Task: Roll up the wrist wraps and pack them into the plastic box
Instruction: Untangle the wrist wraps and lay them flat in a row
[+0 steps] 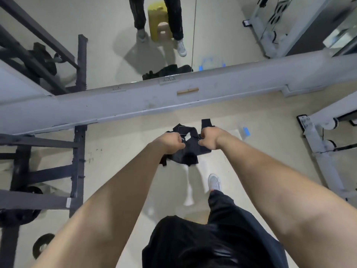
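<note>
In the head view, both arms reach out over the floor on the near side of the long grey ledge [173,101] that runs under the mirror [116,45]; the left hand [172,143] and the right hand [209,139] are close together, just in front of that ledge; each hand has its fingers curled tight on the wrist wraps [190,151], a black bunch held up in the air between them, not touching the ledge; one strap end sticks up past the right hand toward the ledge, and another end hangs down on the left hand's side; the bunch looks tangled, so I think the step now is to pull the wraps apart; a good way is to hold one wrap with one hand and tug softly with the other, so the straps do not knot; then find one end, hold it flat, and roll it snug with the edges lined up; off to the right, near the ledge, a clear blurry thing with a blue clip sits on the floor; it may be the plastic box [245,131]
</note>
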